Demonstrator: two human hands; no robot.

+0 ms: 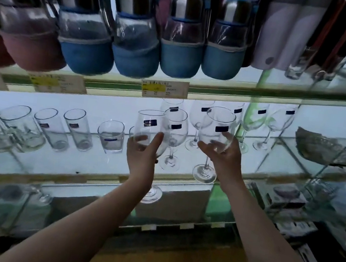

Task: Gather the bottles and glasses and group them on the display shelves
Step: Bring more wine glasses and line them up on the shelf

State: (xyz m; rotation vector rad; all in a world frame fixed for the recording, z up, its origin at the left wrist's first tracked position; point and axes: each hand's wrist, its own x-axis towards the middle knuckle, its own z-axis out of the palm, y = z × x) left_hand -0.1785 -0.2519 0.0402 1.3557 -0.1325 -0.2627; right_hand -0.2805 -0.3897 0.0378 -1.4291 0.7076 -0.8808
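Observation:
I hold a clear wine glass in each hand in front of the middle glass shelf (93,163). My left hand (142,155) grips the bowl of one wine glass (150,124), whose foot hangs below the shelf's front edge. My right hand (224,157) grips the bowl of a second wine glass (217,124), whose foot is just above the shelf. More wine glasses (258,122) stand behind them. Several tumblers (78,128) line the shelf's left part. Bottles (183,36) with steel caps and blue or pink sleeves fill the upper shelf.
A price label (164,88) sticks to the upper shelf's edge. A grey glass bowl (320,146) sits on the side shelf at the right. Boxes (285,195) are stacked lower right. A glass jug (40,195) stands on the lower shelf at the left.

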